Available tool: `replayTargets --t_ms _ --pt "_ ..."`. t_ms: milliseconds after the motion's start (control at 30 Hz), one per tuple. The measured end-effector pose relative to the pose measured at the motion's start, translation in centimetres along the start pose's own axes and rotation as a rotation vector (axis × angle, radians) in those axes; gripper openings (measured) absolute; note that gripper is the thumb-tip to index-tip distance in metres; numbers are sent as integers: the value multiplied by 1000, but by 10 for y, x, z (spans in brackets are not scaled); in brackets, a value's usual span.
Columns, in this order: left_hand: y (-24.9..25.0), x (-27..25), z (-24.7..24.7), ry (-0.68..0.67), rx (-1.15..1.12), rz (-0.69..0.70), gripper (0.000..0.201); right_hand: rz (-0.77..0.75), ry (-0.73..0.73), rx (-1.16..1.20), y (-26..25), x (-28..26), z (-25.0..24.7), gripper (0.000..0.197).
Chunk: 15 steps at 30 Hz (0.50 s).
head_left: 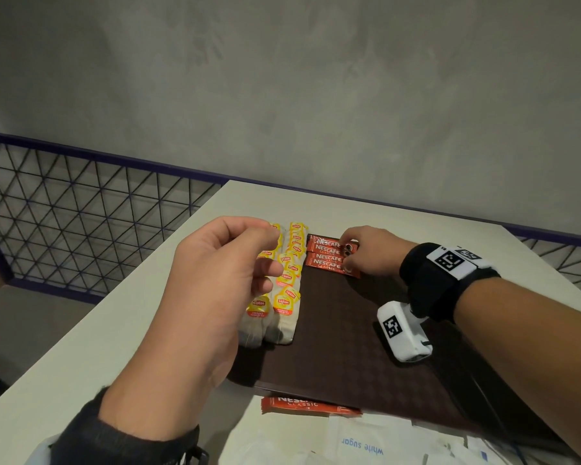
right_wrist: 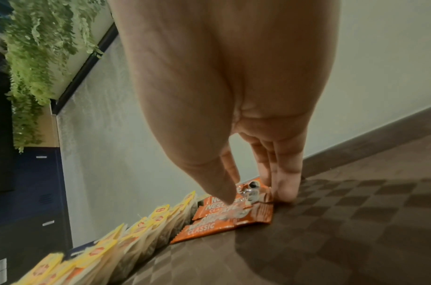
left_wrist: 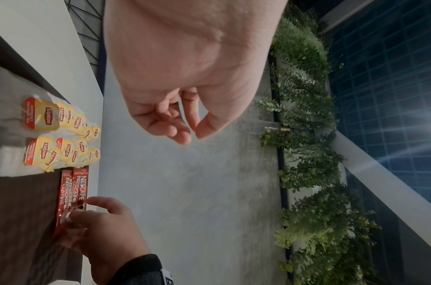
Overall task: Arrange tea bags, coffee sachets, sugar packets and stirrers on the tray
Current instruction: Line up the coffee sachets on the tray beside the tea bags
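Note:
A dark brown checkered tray (head_left: 342, 330) lies on a white table. Two rows of yellow Lipton tea bags (head_left: 287, 280) overlap along its left side. Beside them, at the far edge, lie several red Nescafe coffee sachets (head_left: 324, 258). My right hand (head_left: 346, 251) pinches their right ends, with the thumb on top and the fingers behind the ends (right_wrist: 253, 194). My left hand (head_left: 269, 260) hovers above the tea bags. Its fingers are loosely curled and hold nothing (left_wrist: 192, 135). The left wrist view also shows the tea bags (left_wrist: 58, 133) and sachets (left_wrist: 73, 187).
One loose Nescafe sachet (head_left: 309, 405) lies on the table just off the tray's near edge. White sugar packets (head_left: 363, 444) are piled closer to me. A wire mesh railing (head_left: 81, 213) runs past the table's left edge, and a grey wall stands behind.

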<state>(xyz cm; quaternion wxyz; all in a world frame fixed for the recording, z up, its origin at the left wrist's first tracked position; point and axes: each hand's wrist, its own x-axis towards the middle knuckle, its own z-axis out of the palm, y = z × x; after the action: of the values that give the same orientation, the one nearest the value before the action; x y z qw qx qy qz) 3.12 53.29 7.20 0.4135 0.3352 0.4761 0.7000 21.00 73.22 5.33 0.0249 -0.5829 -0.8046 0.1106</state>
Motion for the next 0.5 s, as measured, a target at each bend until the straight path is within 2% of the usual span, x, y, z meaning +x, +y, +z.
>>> replayTargets --t_ms 233,367,433,500 --pt "2 -1 0 -7 -5 0 13 6 3 32 4 4 -5 43" --pt "7 -1 2 6 -33 2 13 -18 56 -14 2 -7 -15 48" --pt "9 -2 1 11 -21 4 11 -82 86 -33 -7 -22 -22 38" --pt "10 -2 0 8 -8 10 10 -214 58 -16 -24 -50 -27 15"
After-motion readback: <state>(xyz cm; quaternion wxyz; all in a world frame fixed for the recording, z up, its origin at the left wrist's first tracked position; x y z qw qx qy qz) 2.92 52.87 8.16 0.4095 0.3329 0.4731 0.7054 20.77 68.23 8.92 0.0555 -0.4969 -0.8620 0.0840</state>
